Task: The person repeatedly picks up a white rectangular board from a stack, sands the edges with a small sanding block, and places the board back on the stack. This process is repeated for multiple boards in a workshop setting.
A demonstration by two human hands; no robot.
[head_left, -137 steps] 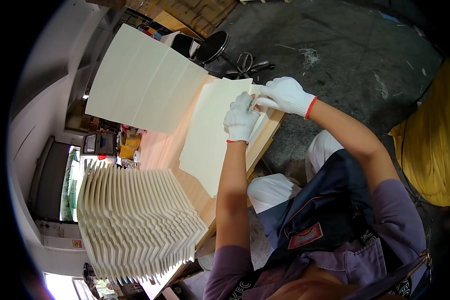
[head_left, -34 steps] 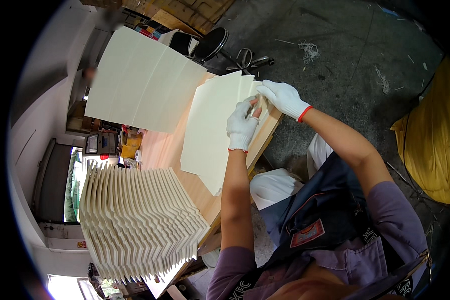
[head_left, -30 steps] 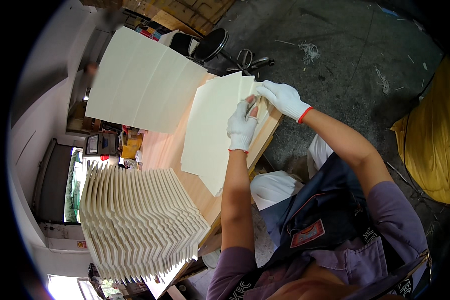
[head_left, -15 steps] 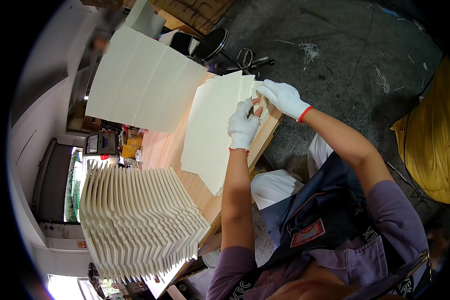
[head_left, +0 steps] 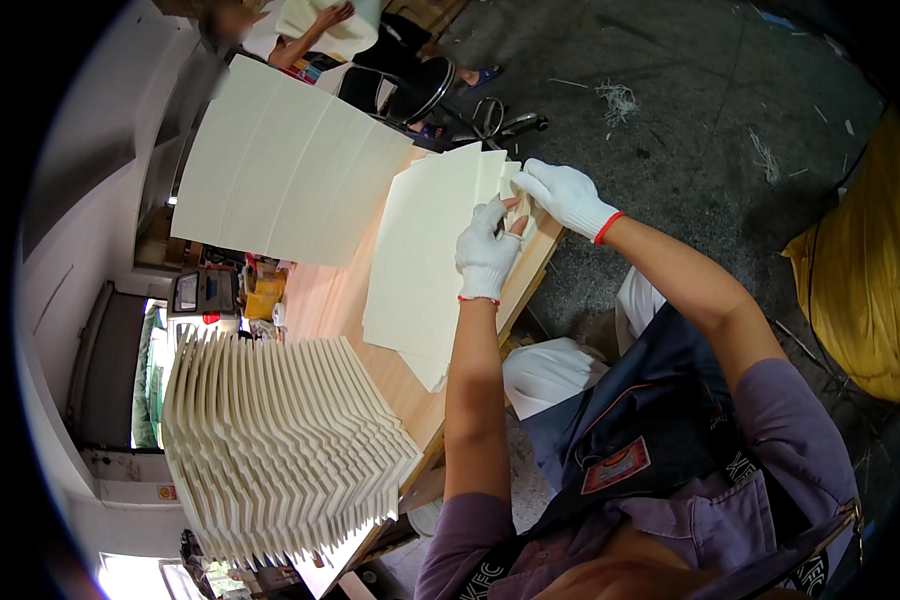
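Several cream-white cardboard sheets (head_left: 425, 245) lie fanned in a loose pile on the wooden table (head_left: 315, 300). Both of my hands, in white knit gloves with red cuffs, are at the pile's right end. My left hand (head_left: 486, 250) has bare fingertips poking out of the glove, bent against a narrow strip at the sheet's edge. Beyond it, my right hand (head_left: 567, 197) is closed round the far corner of that edge; its fingertips are hidden.
At near left stands a tall stack of folded cardboard pieces (head_left: 285, 440). Creased flat sheets (head_left: 290, 160) lie at the far left. A black stool (head_left: 420, 90) stands beyond the table, near another person's arm (head_left: 310, 38). Yellow cloth (head_left: 860, 290) hangs at right; scraps litter the floor.
Another person has come into view at the far end, holding a pale sheet. My hands stay nearly in place at the edge of the pile.
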